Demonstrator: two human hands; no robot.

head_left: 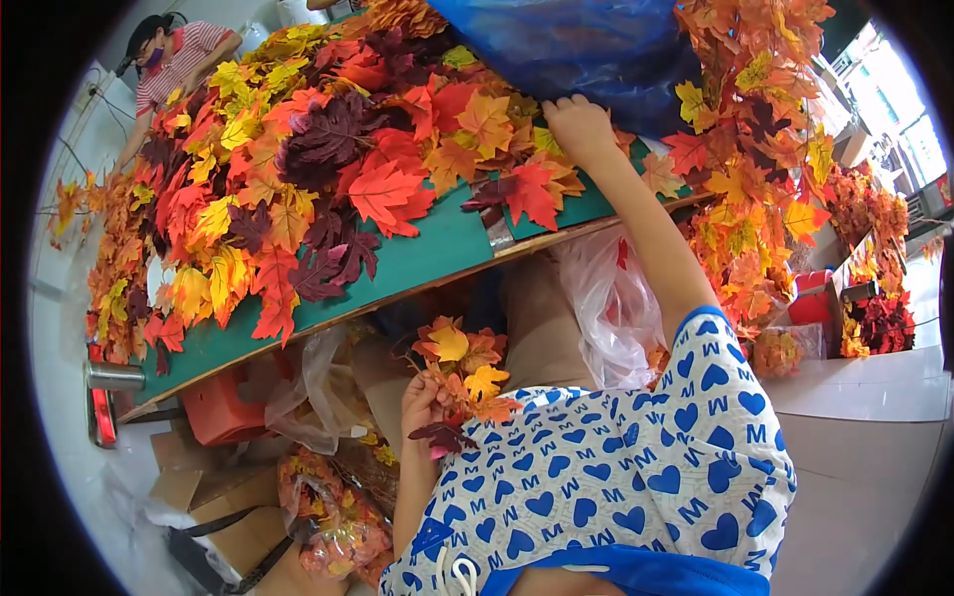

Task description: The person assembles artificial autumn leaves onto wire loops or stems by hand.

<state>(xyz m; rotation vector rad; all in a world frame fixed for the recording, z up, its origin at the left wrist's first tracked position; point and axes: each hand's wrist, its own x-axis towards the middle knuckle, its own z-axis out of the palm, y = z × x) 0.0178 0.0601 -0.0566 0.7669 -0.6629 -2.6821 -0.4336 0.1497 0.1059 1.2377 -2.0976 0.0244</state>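
Note:
My left hand [424,400] is low, in front of my body, with its fingers closed on a small bunch of artificial maple leaves [467,363] in orange, yellow and dark red. Stretched forward, my right hand [579,129] rests at the edge of the leaf heap, beside a blue plastic bag [586,60]. Its fingers are bent down together, and whatever lies under them is hidden. A big heap of loose artificial maple leaves [388,194], red, orange, yellow and purple, covers much of the green tabletop [427,248].
Leaf garlands [755,179] hang at the right. Below the table are a clear plastic bag [611,308], a red stool [234,407], bagged leaves [333,507] and cardboard [243,526]. Another person [174,60] in a striped top works at the far left.

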